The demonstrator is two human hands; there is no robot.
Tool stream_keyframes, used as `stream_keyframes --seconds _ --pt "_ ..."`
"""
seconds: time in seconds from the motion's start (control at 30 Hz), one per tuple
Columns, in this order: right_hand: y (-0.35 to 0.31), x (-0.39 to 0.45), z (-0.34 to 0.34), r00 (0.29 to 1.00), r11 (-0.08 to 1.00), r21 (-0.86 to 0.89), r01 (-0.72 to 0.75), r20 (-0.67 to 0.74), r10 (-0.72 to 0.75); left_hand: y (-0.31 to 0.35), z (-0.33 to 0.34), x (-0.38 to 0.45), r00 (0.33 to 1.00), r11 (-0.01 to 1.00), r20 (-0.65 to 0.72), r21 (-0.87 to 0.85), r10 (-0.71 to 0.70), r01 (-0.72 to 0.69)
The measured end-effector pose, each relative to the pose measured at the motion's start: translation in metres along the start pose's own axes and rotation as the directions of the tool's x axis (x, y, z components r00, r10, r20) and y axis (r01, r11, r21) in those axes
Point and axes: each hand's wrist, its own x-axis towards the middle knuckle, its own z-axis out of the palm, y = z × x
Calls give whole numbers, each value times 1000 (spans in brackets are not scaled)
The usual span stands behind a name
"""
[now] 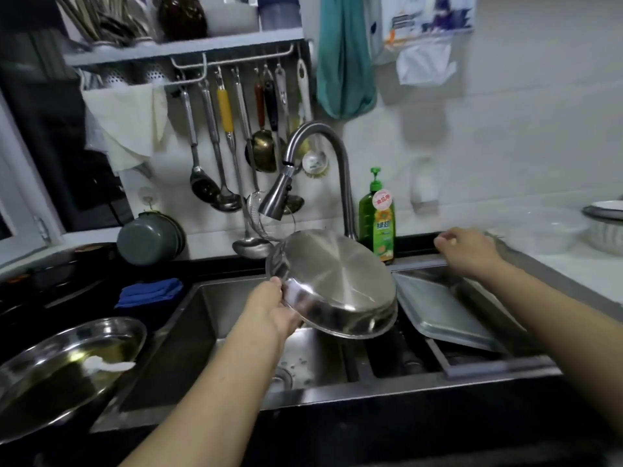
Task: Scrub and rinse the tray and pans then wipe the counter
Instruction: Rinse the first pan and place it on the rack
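Left hand: the left hand (274, 308) grips the near-left rim of a round steel pan (337, 284), fingers curled over the edge, and holds it tilted above the sink (236, 332) with its underside facing the camera.
Right hand: the right hand (467, 252) reaches to the far right edge of the basin, fingers bent down onto the ledge; whether it holds anything I cannot tell.
Step in hand: likely rinsing this pan. Bring it under the faucet (279, 193), which hangs just beyond its far rim; no water shows running. Turn the pan so water sheets off both faces, and keep the grip firm, since wet steel slips.
Second pan: an oval steel pan (64, 365) rests on the near left counter, with a white smear inside, so it probably still needs scrubbing.
Tray: a flat tray (445, 311) leans in the right part of the basin, just right of the held pan.
Counter: a blue cloth (151, 291) lies left of the basin, handy for wiping; a green soap bottle (377, 220) stands behind the basin.
Far wall: ladles (219, 183) hang from a rack.
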Motion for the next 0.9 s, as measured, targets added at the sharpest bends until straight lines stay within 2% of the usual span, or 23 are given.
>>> stream_keyframes --seconds 0.17,0.3,0.43,0.5,0.57,0.7,0.8,0.9 --pt "36 -4 -16 998 998 -3 -56 38 56 -74 44 12 995 992 23 -82 -97 99" --pt "53 -18 -27 990 990 -35 -138 33 139 -129 60 40 988 987 17 -54 -152 153" --pt "66 -24 -31 987 987 -25 -158 33 159 -164 70 61 984 983 13 -47 -175 176" --pt "69 -24 -31 986 987 -18 -162 33 163 -171 72 65 982 983 48 28 -184 183" --pt "69 -23 -31 986 987 -16 -158 45 158 -169 71 70 974 963 96 200 -204 182" --pt "60 -29 -28 981 984 40 -174 93 170 -131 57 62 973 771 117 631 -196 79" --pt "34 -39 -13 980 981 110 -160 135 144 -88 27 59 982 592 157 803 -106 -65" --pt "-4 -54 19 968 964 218 -151 230 99 -49 -18 57 976 318 207 923 61 -216"
